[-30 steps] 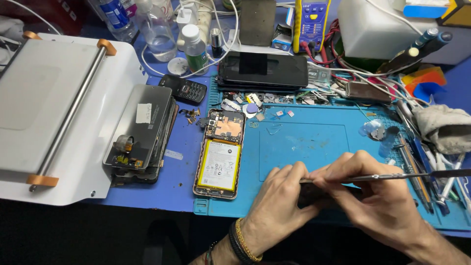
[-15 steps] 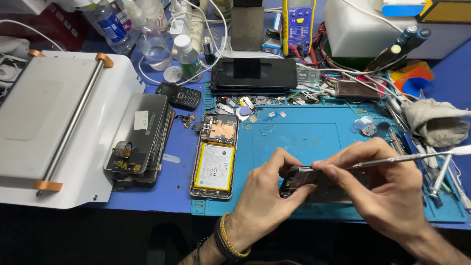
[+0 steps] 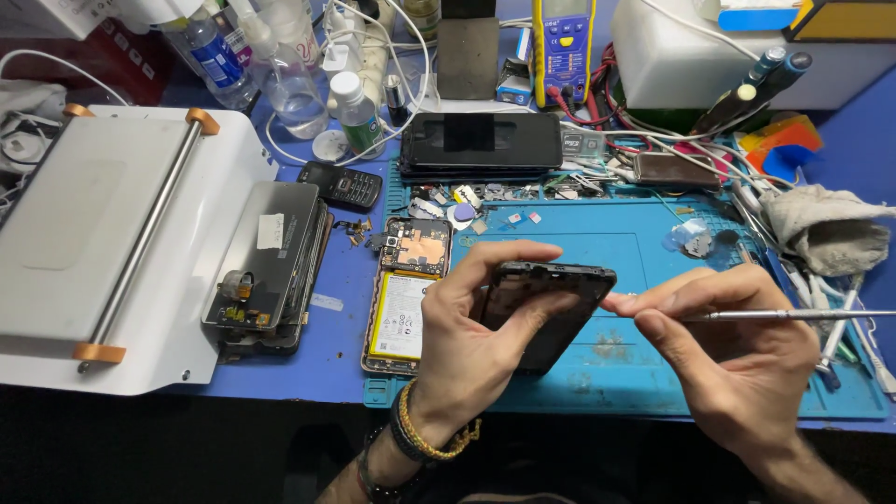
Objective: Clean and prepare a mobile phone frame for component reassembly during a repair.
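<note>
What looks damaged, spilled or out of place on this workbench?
An opened phone lies with its battery bared beside the left hand. Loose small parts are scattered along the blue mat's far edge. A stack of removed screens overhangs the white machine. Nothing looks spilled.

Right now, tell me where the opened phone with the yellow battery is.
In the head view, the opened phone lies flat at the left edge of the blue mat, just left of the left hand and right of the stacked screens.
</note>
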